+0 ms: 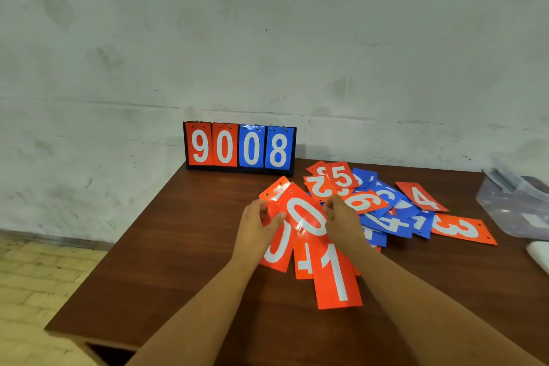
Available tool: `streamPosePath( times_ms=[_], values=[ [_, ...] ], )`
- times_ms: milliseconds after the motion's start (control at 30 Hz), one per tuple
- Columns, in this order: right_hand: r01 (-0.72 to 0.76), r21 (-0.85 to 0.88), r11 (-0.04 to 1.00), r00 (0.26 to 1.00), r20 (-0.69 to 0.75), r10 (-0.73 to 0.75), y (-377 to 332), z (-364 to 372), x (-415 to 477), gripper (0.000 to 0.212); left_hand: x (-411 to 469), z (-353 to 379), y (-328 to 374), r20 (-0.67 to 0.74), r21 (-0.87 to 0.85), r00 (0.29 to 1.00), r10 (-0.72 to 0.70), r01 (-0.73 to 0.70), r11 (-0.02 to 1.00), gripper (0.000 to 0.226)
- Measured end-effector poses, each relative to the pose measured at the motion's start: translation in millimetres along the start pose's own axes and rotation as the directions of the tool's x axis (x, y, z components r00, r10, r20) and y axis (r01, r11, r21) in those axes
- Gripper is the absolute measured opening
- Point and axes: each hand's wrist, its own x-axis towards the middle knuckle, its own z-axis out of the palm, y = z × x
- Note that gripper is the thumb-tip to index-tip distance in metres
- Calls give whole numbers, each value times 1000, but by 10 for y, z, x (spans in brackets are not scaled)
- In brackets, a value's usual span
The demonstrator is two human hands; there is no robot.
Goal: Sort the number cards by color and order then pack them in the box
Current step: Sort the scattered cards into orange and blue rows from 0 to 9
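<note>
Red and blue number cards lie in a loose pile (pixel 383 205) on the brown table (pixel 184 261). My left hand (pixel 257 226) and my right hand (pixel 341 223) both grip a fan of red cards over the table. A red 0 card (pixel 306 217) is on top of the fan, and a red 1 card (pixel 337 276) hangs lowest. Another red 0 (pixel 277 249) shows under my left hand. In the pile I read a red 5 (pixel 341 177), a red 6 (pixel 364 202), a red 4 (pixel 421 196) and a red 3 (pixel 462 229).
A flip scoreboard (pixel 240 147) reading 9 0 0 8 stands at the table's back edge against the wall. A clear plastic bag (pixel 517 205) lies at the far right, with a white object (pixel 539 252) below it. The table's left edge drops to a tiled floor.
</note>
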Motion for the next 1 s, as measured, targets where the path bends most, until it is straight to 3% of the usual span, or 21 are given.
streamPosePath(
  times_ms=[167, 267, 467, 567, 767, 867, 1000],
  values=[
    [93, 45, 995, 995, -30, -91, 3, 5, 91, 10, 153, 110, 134, 37, -44, 998, -41, 42, 998, 52],
    [149, 107, 983, 988, -56, -143, 26, -34, 141, 9, 213, 127, 186, 41, -52, 998, -48, 51, 997, 32],
    [107, 281, 954, 994, -25, -105, -62, -40, 115, 6, 222, -95, 193, -22, -473, 990, -139, 112, 874, 13],
    [115, 117, 986, 984, 124, -130, -93, 73, 70, 22, 171, -374, 110, -55, -579, 979, -194, 127, 805, 19],
    [244, -240, 940, 916, 375, -142, -217, 385, 26, 80, -3, -732, -213, -116, -448, 953, -280, 202, 871, 15],
    [292, -407, 866, 912, 392, -123, -257, 465, 69, 77, -70, -795, -359, -113, -357, 945, -307, 250, 900, 8],
    [228, -395, 890, 925, 374, -71, -262, 531, 177, 63, -93, -783, -474, -120, -279, 934, -336, 293, 915, 27]
  ],
)
